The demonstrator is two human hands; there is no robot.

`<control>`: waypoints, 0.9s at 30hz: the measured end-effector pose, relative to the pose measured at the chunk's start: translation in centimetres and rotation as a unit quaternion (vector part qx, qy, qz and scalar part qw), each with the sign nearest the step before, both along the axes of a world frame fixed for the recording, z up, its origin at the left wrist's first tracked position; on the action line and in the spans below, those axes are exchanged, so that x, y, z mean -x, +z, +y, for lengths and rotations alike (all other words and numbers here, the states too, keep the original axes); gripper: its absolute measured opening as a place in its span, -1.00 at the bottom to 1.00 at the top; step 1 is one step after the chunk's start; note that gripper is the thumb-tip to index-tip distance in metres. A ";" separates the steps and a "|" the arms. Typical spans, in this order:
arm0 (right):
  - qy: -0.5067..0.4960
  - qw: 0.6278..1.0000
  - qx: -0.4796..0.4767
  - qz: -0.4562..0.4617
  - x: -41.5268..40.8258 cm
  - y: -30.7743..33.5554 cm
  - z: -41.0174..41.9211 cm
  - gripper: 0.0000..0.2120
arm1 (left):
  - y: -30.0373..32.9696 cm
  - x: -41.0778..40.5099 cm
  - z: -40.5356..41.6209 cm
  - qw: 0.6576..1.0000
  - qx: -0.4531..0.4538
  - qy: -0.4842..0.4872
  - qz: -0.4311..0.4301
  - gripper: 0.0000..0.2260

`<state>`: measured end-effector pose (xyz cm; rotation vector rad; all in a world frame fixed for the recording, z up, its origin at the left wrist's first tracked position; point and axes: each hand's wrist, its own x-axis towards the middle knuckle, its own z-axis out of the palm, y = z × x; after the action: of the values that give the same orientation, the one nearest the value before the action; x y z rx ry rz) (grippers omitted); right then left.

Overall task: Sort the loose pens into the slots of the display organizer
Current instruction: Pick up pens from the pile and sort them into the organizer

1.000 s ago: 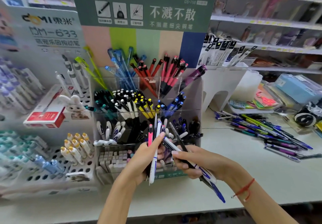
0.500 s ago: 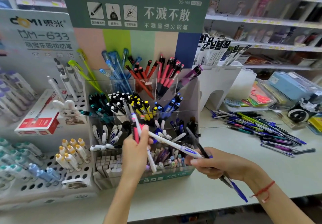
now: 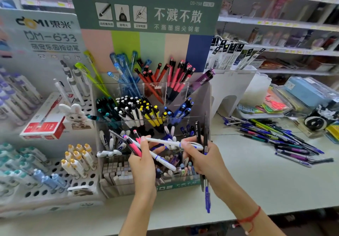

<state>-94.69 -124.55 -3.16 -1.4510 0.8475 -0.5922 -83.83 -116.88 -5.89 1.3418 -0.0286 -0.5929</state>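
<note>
Head view: both hands' grip (image 3: 145, 164) around pens (image 3: 161, 159)

A red box (image 3: 43, 128) lies beside a rabbit figurine (image 3: 77, 115).

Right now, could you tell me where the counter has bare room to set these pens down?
Bare counter lies right of the display organizer, in front of the loose pen pile. Another strip runs along the near edge under both wrists. Left of the organizer is crowded by the white perforated tray and red box.
</note>
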 end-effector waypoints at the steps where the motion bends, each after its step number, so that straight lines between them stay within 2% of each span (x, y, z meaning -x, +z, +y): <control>1: 0.003 1.000 0.005 0.003 -0.3 -0.4 0.4 -0.91 | -0.1 0.0 0.1 1.000 0.005 -0.001 0.008 -0.70; 6: 0.022 0.998 0.049 0.025 -0.6 -1.3 1.8 -0.94 | -0.6 0.1 0.6 0.998 0.031 -0.028 0.041 -0.70; 9: 0.033 0.996 0.075 0.038 -0.2 -1.7 2.4 -0.93 | -0.6 0.7 0.4 0.996 0.051 -0.038 0.061 -0.77; 14: 0.050 0.998 0.040 -0.010 1.1 -1.3 3.2 -0.83 | -0.1 2.0 -0.2 0.997 0.068 -0.011 0.028 -0.77; 18: -0.004 0.999 0.017 -0.052 1.3 -1.5 3.4 -0.81 | 0.3 3.0 -1.1 0.998 0.060 -0.030 0.016 -0.78; 21: -0.061 0.994 0.060 -0.064 1.5 -1.6 3.6 -0.89 | 0.5 3.1 -1.5 0.997 0.051 -0.060 0.007 -0.77; 25: -0.103 0.985 0.114 -0.072 1.6 -1.3 3.2 -0.85 | 0.3 2.6 -1.6 0.994 0.015 -0.107 -0.001 -0.61; 27: -0.119 0.982 0.130 -0.074 1.8 -0.9 2.2 -0.86 | 0.2 2.2 -1.5 0.994 0.028 -0.104 0.000 -0.68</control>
<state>-96.52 -122.32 -4.02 -1.5280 0.8557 -1.0106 -86.03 -118.34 -5.65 1.2936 -0.1849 -0.7623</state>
